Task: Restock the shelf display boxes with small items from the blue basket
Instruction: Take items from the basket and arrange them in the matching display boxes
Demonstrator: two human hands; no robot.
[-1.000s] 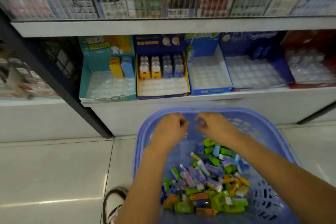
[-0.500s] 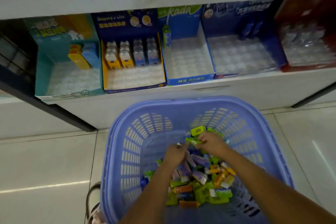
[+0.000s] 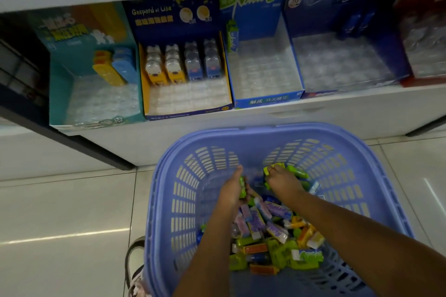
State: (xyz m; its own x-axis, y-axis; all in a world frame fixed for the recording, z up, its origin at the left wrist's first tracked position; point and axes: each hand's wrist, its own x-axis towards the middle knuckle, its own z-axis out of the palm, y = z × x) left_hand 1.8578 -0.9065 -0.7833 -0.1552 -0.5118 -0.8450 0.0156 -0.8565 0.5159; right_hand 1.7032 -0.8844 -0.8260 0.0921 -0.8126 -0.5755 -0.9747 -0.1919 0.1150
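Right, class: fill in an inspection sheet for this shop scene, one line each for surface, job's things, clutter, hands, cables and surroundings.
Surface: pale tiled floor; white shelf.
Job's things: blue basket on the floor, small items heaped inside; display boxes: teal box, Gaspard et Lisa box, Kada box, dark blue box, all mostly bare trays.
Clutter: nothing seen.
Hands: left hand and right hand each grip green items in the basket.
Cables: nothing seen.
Surroundings: red box at right; shoe below.

Pale glossy floor tiles (image 3: 67, 212) spread left of the hands, catching streaks of light. A white shelf unit (image 3: 241, 142) rises beyond them, a dark post (image 3: 72, 142) slanting at its left.
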